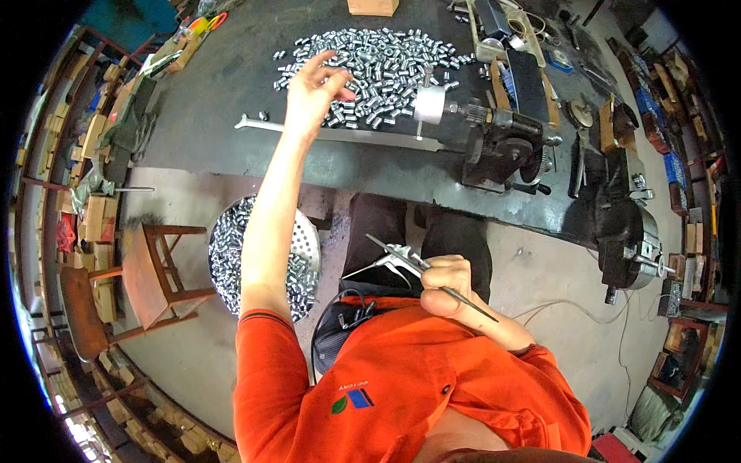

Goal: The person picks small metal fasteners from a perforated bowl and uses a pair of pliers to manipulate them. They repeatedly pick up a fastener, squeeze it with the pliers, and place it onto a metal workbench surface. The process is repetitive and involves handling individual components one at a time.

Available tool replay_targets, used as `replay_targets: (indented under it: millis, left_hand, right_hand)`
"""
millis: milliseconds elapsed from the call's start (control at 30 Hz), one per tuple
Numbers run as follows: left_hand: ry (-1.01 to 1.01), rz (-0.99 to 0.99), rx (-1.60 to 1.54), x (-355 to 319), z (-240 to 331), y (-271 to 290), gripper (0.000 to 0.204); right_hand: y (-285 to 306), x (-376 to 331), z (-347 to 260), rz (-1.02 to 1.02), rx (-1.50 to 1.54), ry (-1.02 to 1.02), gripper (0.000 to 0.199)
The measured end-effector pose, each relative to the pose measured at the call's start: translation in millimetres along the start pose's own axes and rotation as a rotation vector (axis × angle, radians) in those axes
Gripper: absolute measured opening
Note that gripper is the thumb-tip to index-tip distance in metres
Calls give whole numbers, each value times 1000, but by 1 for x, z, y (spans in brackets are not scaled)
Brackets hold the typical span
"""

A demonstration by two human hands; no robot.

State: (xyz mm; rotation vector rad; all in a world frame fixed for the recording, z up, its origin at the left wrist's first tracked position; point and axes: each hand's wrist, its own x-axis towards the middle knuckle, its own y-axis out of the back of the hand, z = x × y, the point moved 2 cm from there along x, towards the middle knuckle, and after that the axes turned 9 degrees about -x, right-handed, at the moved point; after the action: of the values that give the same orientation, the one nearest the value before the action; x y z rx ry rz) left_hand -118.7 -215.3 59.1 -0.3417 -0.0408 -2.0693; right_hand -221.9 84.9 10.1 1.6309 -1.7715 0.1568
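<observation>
Over the left part of a pile of small shiny metal sleeves on the bench, my left hand is held with its fingers loosely apart. Nothing shows between them. My right hand is closed in front of my body around a thin dark file, which slants out past both sides of the fist. A silver blow gun with a thin nozzle sits right beside that fist; I cannot tell whether the fingers also hold it.
A hand-cranked fixture with a round chuck stands on the dark bench, right of the pile. A wrench lies near the left forearm. Below the bench are a perforated bowl of sleeves and a wooden chair. A vise is at right.
</observation>
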Motion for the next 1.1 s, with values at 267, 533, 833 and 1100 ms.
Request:
replay_targets:
  millis: [267, 533, 833, 1100]
  left_hand:
    - [194, 174, 456, -122, -7, 94, 27]
    - [519, 100, 1056, -251, -119, 222, 26]
    - [805, 3, 1574, -260, -173, 218, 28]
    - [779, 36, 1417, -257, -145, 200, 28]
  right_hand:
    - [-8, -3, 0, 13, 2, -7, 31]
    - [-15, 0, 3, -63, 47, -61, 28]
    - [-19, -2, 1, -67, 0, -78, 26]
    - [-21, -6, 3, -71, 24, -123, 31]
